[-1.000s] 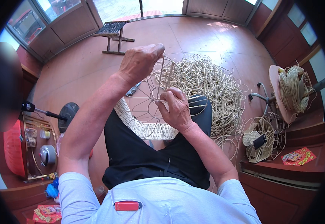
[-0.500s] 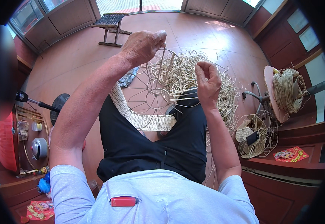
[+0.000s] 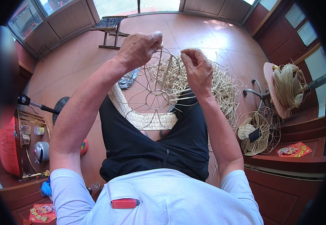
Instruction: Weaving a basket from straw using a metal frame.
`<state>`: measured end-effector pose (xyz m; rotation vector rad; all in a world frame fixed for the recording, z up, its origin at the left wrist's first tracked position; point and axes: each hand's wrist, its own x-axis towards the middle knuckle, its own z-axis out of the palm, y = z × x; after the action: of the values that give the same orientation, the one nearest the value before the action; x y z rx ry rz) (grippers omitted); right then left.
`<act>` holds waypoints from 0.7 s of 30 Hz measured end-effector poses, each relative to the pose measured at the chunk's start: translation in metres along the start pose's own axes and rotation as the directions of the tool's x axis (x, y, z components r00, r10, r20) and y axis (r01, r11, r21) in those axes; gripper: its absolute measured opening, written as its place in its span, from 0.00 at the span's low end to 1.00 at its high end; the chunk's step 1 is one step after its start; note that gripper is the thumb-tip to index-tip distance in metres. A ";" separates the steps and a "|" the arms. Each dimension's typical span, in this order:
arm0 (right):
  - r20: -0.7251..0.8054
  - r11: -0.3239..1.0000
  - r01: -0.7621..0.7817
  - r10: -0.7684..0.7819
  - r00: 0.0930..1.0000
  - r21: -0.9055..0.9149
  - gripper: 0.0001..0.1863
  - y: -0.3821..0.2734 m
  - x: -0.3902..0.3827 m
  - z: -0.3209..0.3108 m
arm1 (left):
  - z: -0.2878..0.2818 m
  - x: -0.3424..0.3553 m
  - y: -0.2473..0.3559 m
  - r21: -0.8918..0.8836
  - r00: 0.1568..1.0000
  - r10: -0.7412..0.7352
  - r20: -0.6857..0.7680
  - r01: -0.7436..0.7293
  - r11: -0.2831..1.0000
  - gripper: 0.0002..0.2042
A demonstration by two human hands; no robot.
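Seemingly mid-weave, a round greyish wire frame [image 3: 157, 109] is pinched at its far edge by the left hand [image 3: 138, 47]; right hand [image 3: 198, 69]: grasp unclear; strand-tightening likely needed.

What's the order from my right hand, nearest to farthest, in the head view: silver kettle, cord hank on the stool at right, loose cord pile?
1. Loose cord pile: on the floor, spreading rightward.
2. Cord hank: farther right.
3. Silver kettle: far left.
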<state>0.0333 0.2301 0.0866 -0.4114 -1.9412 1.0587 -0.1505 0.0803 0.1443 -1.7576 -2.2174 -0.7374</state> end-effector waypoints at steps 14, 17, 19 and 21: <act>0.220 0.952 -0.261 0.224 0.950 0.158 0.11 0.010 -0.005 -0.001 | -0.014 -0.008 0.008 -0.036 1.000 -0.013 0.015 0.013 0.999 0.08; 0.264 0.916 -0.345 0.288 0.920 0.204 0.10 0.005 -0.001 0.000 | -0.010 -0.008 0.006 -0.035 1.000 -0.002 -0.002 0.002 0.999 0.08; 0.270 0.897 -0.369 0.303 0.914 0.243 0.10 0.006 0.003 0.004 | -0.009 -0.007 0.005 -0.047 0.999 0.011 -0.030 -0.012 0.999 0.09; 0.276 0.876 -0.393 0.319 0.907 0.279 0.10 0.007 0.006 0.006 | -0.010 -0.006 0.007 -0.043 0.999 -0.035 0.018 0.036 0.998 0.08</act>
<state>0.0240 0.2351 0.0828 -0.4927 -1.8684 1.7085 -0.1433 0.0710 0.1518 -1.7558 -2.2659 -0.7861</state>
